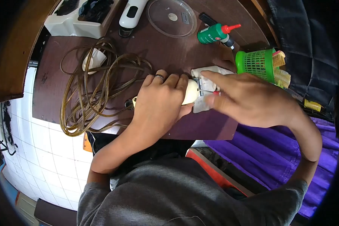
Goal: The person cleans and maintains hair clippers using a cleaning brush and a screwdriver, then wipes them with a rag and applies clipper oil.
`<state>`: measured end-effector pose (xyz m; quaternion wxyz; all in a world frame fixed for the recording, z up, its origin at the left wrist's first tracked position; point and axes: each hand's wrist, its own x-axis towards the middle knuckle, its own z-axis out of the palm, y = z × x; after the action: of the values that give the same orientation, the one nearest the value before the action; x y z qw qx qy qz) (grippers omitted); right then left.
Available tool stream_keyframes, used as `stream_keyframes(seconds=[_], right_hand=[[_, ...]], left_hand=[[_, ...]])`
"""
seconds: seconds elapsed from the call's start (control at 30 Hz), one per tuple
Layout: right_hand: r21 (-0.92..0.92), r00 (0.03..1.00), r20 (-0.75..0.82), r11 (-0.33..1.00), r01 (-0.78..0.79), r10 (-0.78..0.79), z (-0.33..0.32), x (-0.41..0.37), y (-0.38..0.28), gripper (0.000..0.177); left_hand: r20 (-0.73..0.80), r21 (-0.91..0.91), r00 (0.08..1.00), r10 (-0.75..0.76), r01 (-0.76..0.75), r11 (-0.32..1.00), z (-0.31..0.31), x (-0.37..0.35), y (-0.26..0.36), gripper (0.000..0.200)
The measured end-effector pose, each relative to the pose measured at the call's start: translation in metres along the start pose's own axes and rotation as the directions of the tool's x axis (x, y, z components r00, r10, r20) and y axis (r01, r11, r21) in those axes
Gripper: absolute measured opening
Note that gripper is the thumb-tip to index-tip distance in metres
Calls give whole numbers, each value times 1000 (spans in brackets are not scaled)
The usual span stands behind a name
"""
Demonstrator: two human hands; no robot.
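Observation:
My left hand is wrapped over a cream-coloured hair clipper, pressing it to the table with its blade end facing right. The palm and fingers hide most of the clipper's body. In my right hand is a small screwdriver, with a bit of red handle showing at the fingertips. Its thin metal shaft points left and meets the clipper near the blade. Under the blade end lies a crumpled whitish cloth. A looped brown cord lies left of my left hand, seemingly running to the clipper's tail.
A white cordless clipper, a clear round lid and a green oil bottle with red nozzle occupy the far side. Combs fill a green basket at right. A white holder stands far left. The brown table ends near my body.

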<state>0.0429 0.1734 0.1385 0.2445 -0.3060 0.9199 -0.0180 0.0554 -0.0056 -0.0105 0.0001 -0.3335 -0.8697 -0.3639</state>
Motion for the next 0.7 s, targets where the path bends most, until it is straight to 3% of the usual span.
stream_keyframes(seconds=[0.03, 0.07, 0.1, 0.13, 0.2, 0.23, 0.37, 0.4, 0.43, 0.57, 0.7], right_hand=[[387, 940, 180, 857, -339, 290, -5, 3, -3, 44], [624, 779, 441, 471, -624, 447, -11, 5, -5, 46], [613, 742, 538, 417, -671, 400, -19, 7, -1, 41], [614, 739, 540, 411, -673, 403, -16, 7, -1, 41], [621, 680, 568, 302, -724, 463, -5, 7, 0, 35], [688, 697, 571, 211, -694, 434, 0, 4, 6, 33], [576, 618, 622, 254, -777, 480, 4, 5, 9, 28], [551, 821, 371, 609, -571, 434, 16, 3, 11, 25], [393, 955, 127, 871, -296, 268, 23, 0, 12, 23], [206, 912, 232, 900, -385, 337, 8, 2, -2, 20], [229, 924, 241, 908, -352, 297, 10, 3, 1, 19]], left_hand=[[3, 8, 1000, -14, 14, 1000, 0, -1, 1, 59], [6, 5, 1000, -13, 13, 1000, -1, -1, 1, 59], [18, 5, 1000, -21, 21, 1000, -2, 0, 2, 59], [32, 3, 999, -28, 28, 1000, -2, 0, 2, 58], [26, 9, 999, -25, 25, 1000, -1, 0, 3, 58], [15, 19, 1000, -27, 27, 999, -1, 0, 3, 58], [-8, 11, 1000, -8, 8, 1000, 2, 0, 1, 57], [-19, 14, 1000, -7, 7, 1000, 3, 0, 1, 57], [-29, 16, 1000, -5, 5, 1000, 3, 0, 1, 56], [-30, 2, 999, 10, -10, 1000, 4, 1, 0, 57], [-35, -9, 999, 19, -19, 1000, 2, 2, 0, 56]])
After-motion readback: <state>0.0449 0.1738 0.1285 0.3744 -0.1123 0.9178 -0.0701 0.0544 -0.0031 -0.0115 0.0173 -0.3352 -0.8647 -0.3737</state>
